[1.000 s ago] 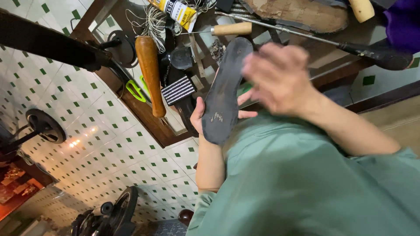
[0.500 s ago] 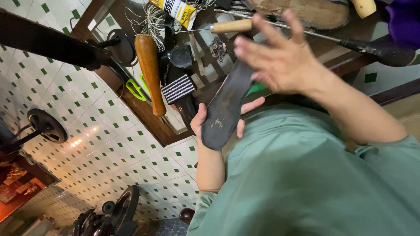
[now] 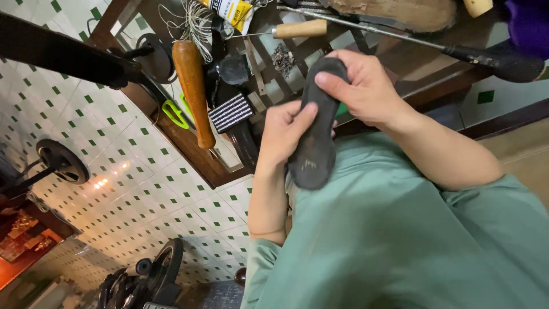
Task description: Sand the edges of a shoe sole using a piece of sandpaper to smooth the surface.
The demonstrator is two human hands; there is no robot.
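Observation:
I hold a dark, worn shoe insole upright in front of my green-clad lap. My left hand grips its middle from the left, thumb pressed on its face. My right hand is closed over the insole's upper end, thumb across the front and fingers behind. The insole's lower end rests near my green garment.
Behind the hands is a wooden work tray crowded with tools: a wooden-handled mallet, a striped brush, green scissors, a coil of thread and a long black-handled rod. A black iron stand sits on the white-and-green tiled floor.
My right hand, spread open above the insole before, has come down and closed on its upper end. The insole has shifted slightly lower and more upright.

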